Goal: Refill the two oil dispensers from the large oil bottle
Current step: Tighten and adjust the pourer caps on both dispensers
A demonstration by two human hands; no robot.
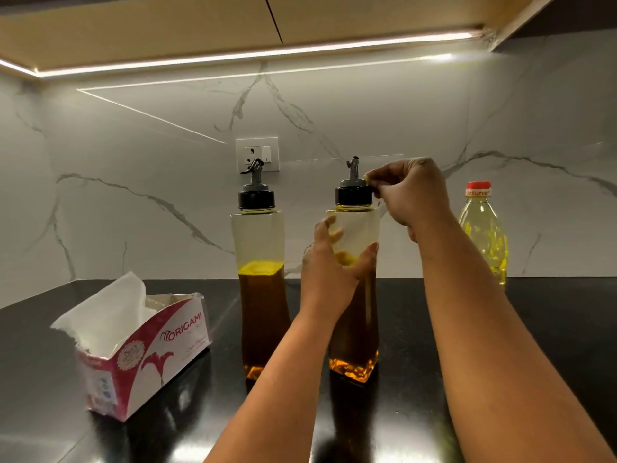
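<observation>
Two tall clear oil dispensers with black caps and grey spouts stand on the dark counter. The left dispenser (261, 262) is about half full of amber oil and nobody touches it. My left hand (329, 272) grips the body of the right dispenser (355, 315) around its middle. My right hand (412, 195) pinches the edge of that dispenser's black cap (352, 194). The large oil bottle (484, 228), clear with yellow oil and a red cap, stands at the back right, partly behind my right forearm.
An open red-and-white tissue box (147, 349) with tissue sticking out lies at the left on the counter (50, 379). A marble backsplash with a wall socket (257, 153) rises behind the dispensers. Cabinets with a light strip hang overhead.
</observation>
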